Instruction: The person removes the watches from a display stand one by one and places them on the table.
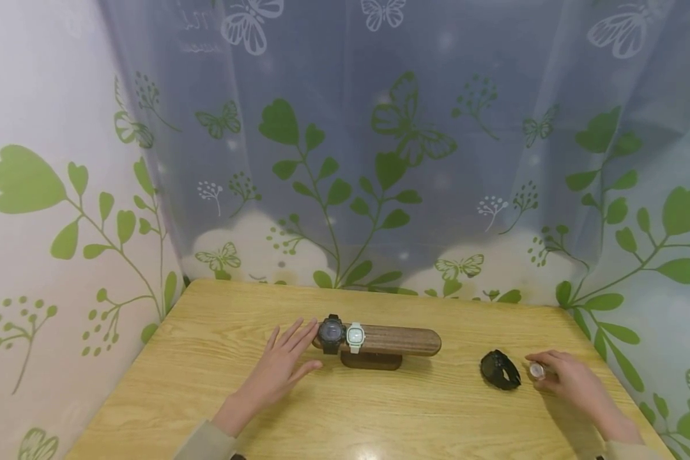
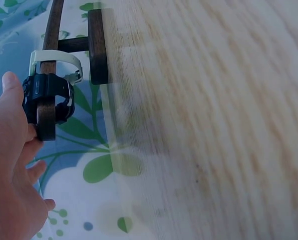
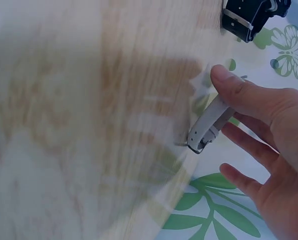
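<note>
My left hand (image 1: 276, 367) has its fingers fairly straight, their tips at the left end of a dark wooden watch stand (image 1: 405, 340). Around that end of the bar is a black wristwatch (image 1: 330, 331), with a pale mint square-faced wristwatch (image 1: 355, 336) beside it. At the right, my right hand (image 1: 577, 386) pinches a small round-faced wristwatch (image 1: 536, 370) between thumb and fingers. Its light strap (image 3: 207, 122) shows buckled into a loop in the right wrist view. Just left of that hand, a black wristwatch (image 1: 500, 370) rests on the table, apart from it.
The wooden table (image 1: 207, 338) has light grain and its far edge meets a hanging cloth (image 1: 345, 191) printed with green leaves and butterflies. The cloth also rises at the left and right sides. The stand's bar sits raised on a short base (image 1: 371, 361).
</note>
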Motion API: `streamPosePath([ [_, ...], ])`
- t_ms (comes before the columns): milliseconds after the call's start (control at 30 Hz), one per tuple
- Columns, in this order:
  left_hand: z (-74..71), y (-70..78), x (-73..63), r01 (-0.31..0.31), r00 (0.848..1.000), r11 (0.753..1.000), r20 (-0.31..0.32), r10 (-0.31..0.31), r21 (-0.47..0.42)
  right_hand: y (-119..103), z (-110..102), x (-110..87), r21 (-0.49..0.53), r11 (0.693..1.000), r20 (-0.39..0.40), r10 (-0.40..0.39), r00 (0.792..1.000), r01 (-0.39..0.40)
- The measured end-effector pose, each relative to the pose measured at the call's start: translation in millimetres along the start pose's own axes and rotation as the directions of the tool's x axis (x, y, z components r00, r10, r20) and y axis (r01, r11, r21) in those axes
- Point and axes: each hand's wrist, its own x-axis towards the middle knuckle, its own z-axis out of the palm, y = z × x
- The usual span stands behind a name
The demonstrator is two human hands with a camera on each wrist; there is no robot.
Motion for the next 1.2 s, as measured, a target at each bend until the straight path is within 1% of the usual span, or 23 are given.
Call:
streamPosePath([
  [167,0.4,0.7,0.7,-0.007,1.000,1.000,-0.005,0.007,0.001,-0.5,1.9,-0.8,0.007,1.000,0.021,0.015,1.000,-0.015],
  [433,-0.1,0.6,0.7,-0.002,1.000,1.000,0.002,0.002,0.001,-3.2,0.8,-3.3,0.024,0.998,0.048,0.053,0.997,-0.055],
  [667,-0.5,0.6,1.0,-0.003,1.000,1.000,0.002,0.003,0.005,-4.1,-1.3,-3.5,0.043,0.997,0.064,0.068,0.996,-0.070],
  [800,0.0,0.3,0.8,-0.004,1.000,1.000,0.000,0.004,0.009,-4.7,-5.5,-2.2,0.075,0.991,0.095,0.105,0.990,-0.113],
  [833,0.1,0.2,0.8,-0.003,1.000,1.000,0.001,0.003,0.009,-5.2,-6.7,-1.5,0.080,0.989,0.092,0.115,0.989,-0.123],
  [933,-0.1,0.3,0.6,-0.003,1.000,1.000,0.001,0.003,0.009,-7.6,-9.0,0.6,0.082,0.987,0.057,0.130,0.990,-0.135],
  [1067,0.4,0.4,0.6,-0.007,1.000,1.000,-0.008,0.007,0.009,-12.8,-8.3,2.5,0.049,0.993,-0.048,0.107,0.993,-0.105],
  [1200,1.6,0.2,0.7,-0.009,1.000,1.000,-0.018,0.009,0.009,-19.6,-6.7,5.6,0.021,0.998,-0.146,0.069,0.987,-0.067],
])
